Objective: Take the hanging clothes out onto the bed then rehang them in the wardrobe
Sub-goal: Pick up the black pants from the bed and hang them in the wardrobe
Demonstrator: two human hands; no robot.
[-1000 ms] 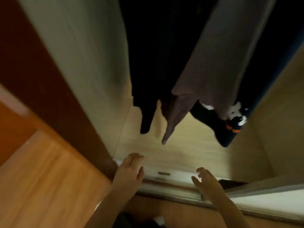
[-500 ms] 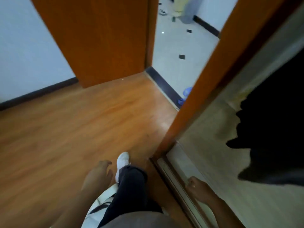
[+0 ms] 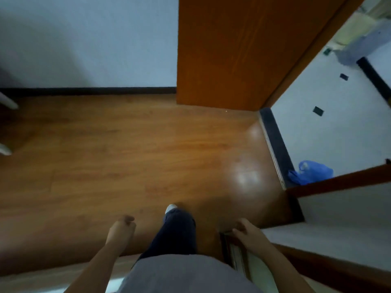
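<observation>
No hanging clothes show in the head view now. My left hand [image 3: 121, 228] hangs over the wooden floor [image 3: 127, 155] with its fingers curled in and nothing held. My right hand [image 3: 246, 231] is low at the right, fingers loosely curled, empty, just above the wardrobe's bottom track [image 3: 234, 252]. The wardrobe's pale side panel [image 3: 338, 208] fills the lower right. Its inside and the bed are out of sight. My dark trouser leg [image 3: 175, 233] and white shoe [image 3: 170, 208] point forward between the hands.
An orange wooden door [image 3: 232, 49] stands open ahead, beside a doorway onto a white tiled floor [image 3: 338, 123]. A blue plastic bag [image 3: 311, 172] lies just past the dark threshold [image 3: 275, 142]. A white wall [image 3: 84, 39] with a dark skirting runs along the left.
My view has swung left, away from the wardrobe and its dark hanging clothes, onto the floor and door. Both hands have dropped away from the wardrobe with nothing in them.
</observation>
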